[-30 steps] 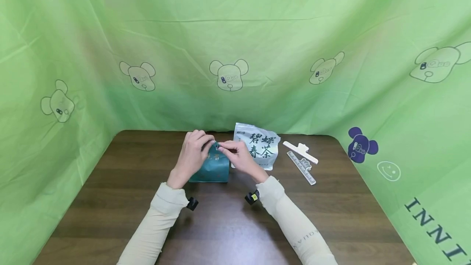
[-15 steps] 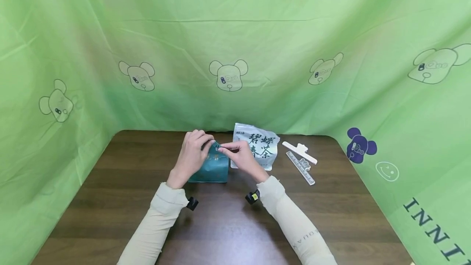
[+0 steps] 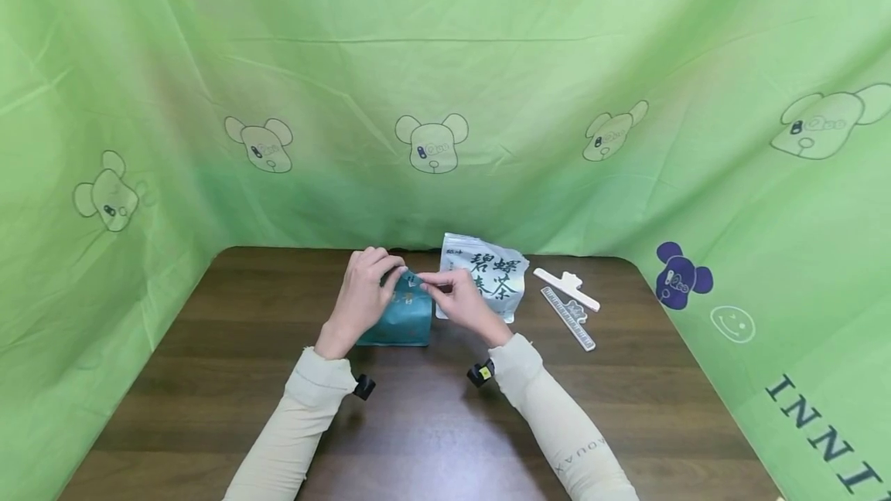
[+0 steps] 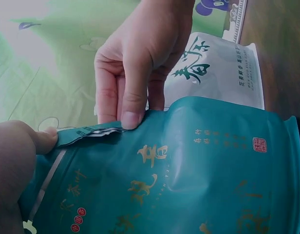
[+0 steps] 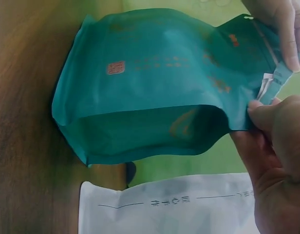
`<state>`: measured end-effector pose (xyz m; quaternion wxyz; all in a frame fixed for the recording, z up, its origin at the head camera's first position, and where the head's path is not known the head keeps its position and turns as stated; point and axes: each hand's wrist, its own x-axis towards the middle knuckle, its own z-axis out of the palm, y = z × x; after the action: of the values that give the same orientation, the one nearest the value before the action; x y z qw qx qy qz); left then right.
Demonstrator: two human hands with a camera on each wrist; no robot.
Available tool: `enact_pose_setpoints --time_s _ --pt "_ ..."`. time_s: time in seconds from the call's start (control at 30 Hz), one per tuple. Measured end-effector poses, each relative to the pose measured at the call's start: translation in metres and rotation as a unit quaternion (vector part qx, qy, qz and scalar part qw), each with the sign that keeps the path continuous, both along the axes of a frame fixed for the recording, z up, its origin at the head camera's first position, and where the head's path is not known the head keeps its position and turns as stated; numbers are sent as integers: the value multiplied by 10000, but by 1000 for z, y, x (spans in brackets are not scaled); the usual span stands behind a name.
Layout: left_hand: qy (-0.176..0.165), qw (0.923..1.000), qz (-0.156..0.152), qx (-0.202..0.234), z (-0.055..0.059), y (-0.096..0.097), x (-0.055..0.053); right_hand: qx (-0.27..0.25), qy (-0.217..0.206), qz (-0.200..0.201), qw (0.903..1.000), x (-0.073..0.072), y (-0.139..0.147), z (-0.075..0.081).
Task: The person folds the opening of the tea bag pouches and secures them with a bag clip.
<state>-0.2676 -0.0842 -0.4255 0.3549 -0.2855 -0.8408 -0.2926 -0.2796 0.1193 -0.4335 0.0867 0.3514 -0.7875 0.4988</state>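
A teal tea pouch (image 3: 404, 319) with gold lettering stands upright on the table in the head view. My left hand (image 3: 363, 288) pinches the left part of its top edge. On the right part of that edge, my right hand (image 3: 455, 298) pinches between thumb and fingers. Between the two hands, in the left wrist view, the top strip (image 4: 91, 134) is folded over and shows a silvery white edge. The right wrist view shows the same strip bent up beside my right thumb (image 5: 261, 114). A pale seal line runs across the pouch below the top.
Just right of the teal pouch stands a silvery white tea pouch (image 3: 511, 273) with dark lettering. Farther right lie a white bag clip (image 3: 567, 284) and a second, ridged clip (image 3: 571, 319) on the brown wooden table (image 3: 431, 424). Green printed cloth (image 3: 431, 45) hangs behind.
My right hand has slid slightly to the right along the pouch's top edge, showing more of the teal strip between the hands. My left hand stays almost in place.
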Motion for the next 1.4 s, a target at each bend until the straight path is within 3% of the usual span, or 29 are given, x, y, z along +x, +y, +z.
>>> enact_pose_setpoints --time_s 0.27,0.43,0.63,0.93,1.27,1.4 --pt "-46 10000 8 -17 0 -1 0 -331 -260 -216 9989 -2 2 -7" --pt "28 10000 -10 7 0 -3 -2 -376 -69 -226 9990 -2 2 -9" --pt "-22 10000 -25 11 0 -2 -2 -230 56 -115 9997 0 4 -3" --pt "-102 9999 -54 -84 5 1 -4 -454 232 225 9984 -3 -5 19" --pt "-33 9999 31 -97 4 2 -4 -811 713 186 9940 -6 -20 18" --pt "-88 9999 44 -75 4 2 -4 -873 512 138 9948 -7 -21 16"
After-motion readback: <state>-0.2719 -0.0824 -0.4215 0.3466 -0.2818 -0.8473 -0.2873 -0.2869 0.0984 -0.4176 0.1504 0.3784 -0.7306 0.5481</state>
